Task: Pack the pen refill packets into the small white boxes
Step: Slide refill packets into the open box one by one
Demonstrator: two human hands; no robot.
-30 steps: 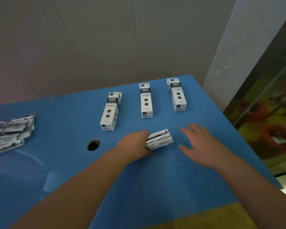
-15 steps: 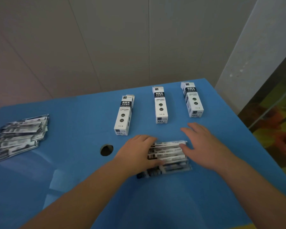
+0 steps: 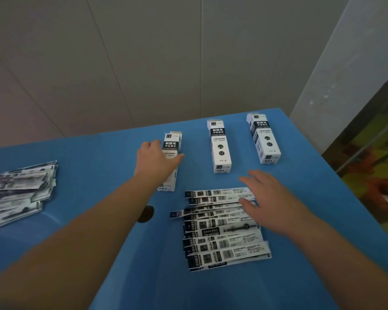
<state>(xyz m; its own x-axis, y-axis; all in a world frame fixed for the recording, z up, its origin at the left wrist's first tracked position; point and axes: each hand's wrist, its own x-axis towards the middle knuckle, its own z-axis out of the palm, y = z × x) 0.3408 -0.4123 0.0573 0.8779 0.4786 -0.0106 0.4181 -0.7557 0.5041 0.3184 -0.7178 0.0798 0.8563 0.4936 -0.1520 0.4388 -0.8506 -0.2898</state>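
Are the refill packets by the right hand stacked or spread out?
Spread out: the packets lie fanned in overlapping rows flat on the blue table.

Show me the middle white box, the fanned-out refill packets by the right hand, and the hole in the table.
middle white box point(image 3: 220, 146): head view, on its printed top face.
fanned-out refill packets point(image 3: 222, 240): head view, on a packet in the spread.
hole point(image 3: 145, 213): head view, on its dark opening.

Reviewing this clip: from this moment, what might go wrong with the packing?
1. The left hand grips the leftmost box from above; lifting it carelessly might crush it.
2. The right hand rests only on the right ends of the fanned packets, so they may slide further apart when gathered.
3. The right box lies near the table edge and might get knocked off.
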